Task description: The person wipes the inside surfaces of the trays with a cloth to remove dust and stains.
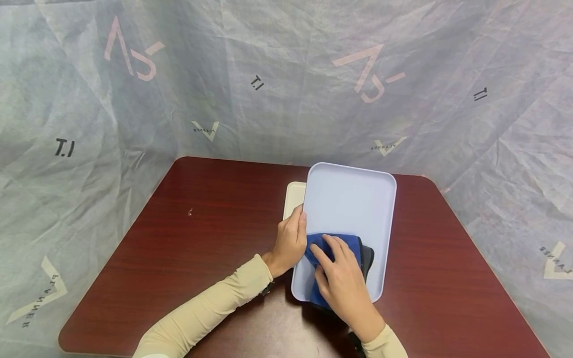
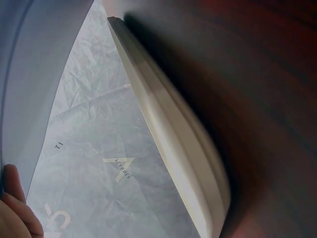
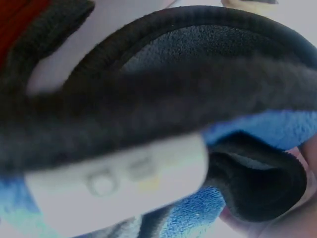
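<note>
My left hand [image 1: 290, 243] grips the left long side of a pale blue rectangular tray [image 1: 351, 199], raised and tilted. Its fingers [image 2: 19, 210] show at the tray's underside in the left wrist view. Lying over the tray's lower part is a blue cloth [image 1: 349, 242] with a dark edging and a dark grey underside. My right hand [image 1: 342, 278] holds this cloth against the tray's inner face, fingers bent and spread over it. Up close in the right wrist view, the cloth is folded and bunched, with a white label [image 3: 124, 183] on it.
Behind the blue tray, a cream tray [image 1: 294, 196] lies on the dark red wooden table [image 1: 215, 209], mostly hidden in the head view. Its long rim [image 2: 168, 129] shows in the left wrist view. Grey printed sheeting [image 1: 286, 89] surrounds the table's back and sides.
</note>
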`<action>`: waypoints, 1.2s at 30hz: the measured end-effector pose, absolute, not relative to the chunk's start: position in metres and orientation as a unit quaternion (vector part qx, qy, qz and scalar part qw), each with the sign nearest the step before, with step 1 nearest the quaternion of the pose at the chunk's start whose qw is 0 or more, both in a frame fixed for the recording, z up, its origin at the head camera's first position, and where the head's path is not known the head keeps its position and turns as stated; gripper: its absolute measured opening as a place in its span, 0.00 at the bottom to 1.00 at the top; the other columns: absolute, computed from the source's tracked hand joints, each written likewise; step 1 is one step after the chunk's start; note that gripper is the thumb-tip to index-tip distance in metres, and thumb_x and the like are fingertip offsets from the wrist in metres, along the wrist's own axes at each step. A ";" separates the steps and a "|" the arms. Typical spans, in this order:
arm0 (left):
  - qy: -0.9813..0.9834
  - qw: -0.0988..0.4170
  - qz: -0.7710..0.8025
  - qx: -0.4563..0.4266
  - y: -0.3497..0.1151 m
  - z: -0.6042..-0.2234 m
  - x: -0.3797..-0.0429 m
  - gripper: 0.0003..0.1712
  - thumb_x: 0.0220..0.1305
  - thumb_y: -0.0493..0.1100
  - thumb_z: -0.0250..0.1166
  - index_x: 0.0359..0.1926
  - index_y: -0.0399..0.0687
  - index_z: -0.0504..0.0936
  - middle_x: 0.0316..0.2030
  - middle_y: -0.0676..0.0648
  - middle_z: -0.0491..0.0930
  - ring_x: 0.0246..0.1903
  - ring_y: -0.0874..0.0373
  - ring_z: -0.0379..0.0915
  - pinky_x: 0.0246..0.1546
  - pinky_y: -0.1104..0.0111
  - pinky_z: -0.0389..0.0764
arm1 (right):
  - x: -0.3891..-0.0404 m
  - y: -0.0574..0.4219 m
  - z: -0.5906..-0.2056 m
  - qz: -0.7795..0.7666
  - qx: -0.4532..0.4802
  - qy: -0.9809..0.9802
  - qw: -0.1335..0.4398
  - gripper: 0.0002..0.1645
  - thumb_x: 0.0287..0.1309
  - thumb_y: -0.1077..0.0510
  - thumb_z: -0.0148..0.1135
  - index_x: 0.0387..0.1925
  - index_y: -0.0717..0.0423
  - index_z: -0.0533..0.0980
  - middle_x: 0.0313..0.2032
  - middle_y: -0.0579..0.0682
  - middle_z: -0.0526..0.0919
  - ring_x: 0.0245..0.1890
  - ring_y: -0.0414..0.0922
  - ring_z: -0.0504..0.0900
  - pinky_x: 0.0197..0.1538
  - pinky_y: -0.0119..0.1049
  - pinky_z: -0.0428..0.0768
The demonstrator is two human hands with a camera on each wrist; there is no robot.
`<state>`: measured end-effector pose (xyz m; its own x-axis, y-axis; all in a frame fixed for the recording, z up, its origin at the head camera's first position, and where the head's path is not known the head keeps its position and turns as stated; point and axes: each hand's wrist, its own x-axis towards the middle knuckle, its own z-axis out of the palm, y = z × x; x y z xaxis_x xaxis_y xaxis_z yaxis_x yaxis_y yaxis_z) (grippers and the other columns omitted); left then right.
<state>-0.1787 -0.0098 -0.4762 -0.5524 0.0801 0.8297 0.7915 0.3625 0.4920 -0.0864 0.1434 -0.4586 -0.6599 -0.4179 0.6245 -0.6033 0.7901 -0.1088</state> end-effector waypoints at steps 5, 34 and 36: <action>-0.742 0.362 -0.481 -0.294 -0.011 -0.476 -0.178 0.16 0.78 0.34 0.45 0.58 0.32 0.73 0.42 0.37 0.83 0.42 0.50 0.83 0.37 0.61 0.83 | -0.085 0.137 -0.460 0.149 0.290 -0.897 0.299 0.22 0.55 0.64 0.61 0.54 0.55 0.81 0.59 0.64 0.75 0.61 0.60 0.71 0.62 0.56 0.70; -0.741 0.373 -0.475 -0.292 -0.010 -0.477 -0.182 0.15 0.78 0.34 0.46 0.56 0.31 0.74 0.39 0.37 0.83 0.41 0.53 0.82 0.38 0.61 0.83 | -0.078 0.195 -0.468 0.150 0.214 -0.921 0.288 0.24 0.54 0.66 0.63 0.54 0.54 0.82 0.58 0.60 0.78 0.59 0.57 0.73 0.57 0.55 0.73; -0.742 0.374 -0.473 -0.292 -0.010 -0.477 -0.182 0.15 0.78 0.34 0.46 0.56 0.31 0.74 0.38 0.38 0.83 0.39 0.54 0.82 0.36 0.62 0.83 | -0.079 0.203 -0.468 0.152 0.204 -0.921 0.294 0.24 0.53 0.66 0.64 0.54 0.55 0.82 0.57 0.60 0.78 0.58 0.58 0.74 0.56 0.55 0.74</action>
<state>-0.1821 -0.0097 -0.4768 -0.5501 0.0792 0.8313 0.7873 0.3813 0.4846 -0.0787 0.2035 -0.4677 -0.7444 -0.2859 0.6035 -0.4644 0.8710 -0.1603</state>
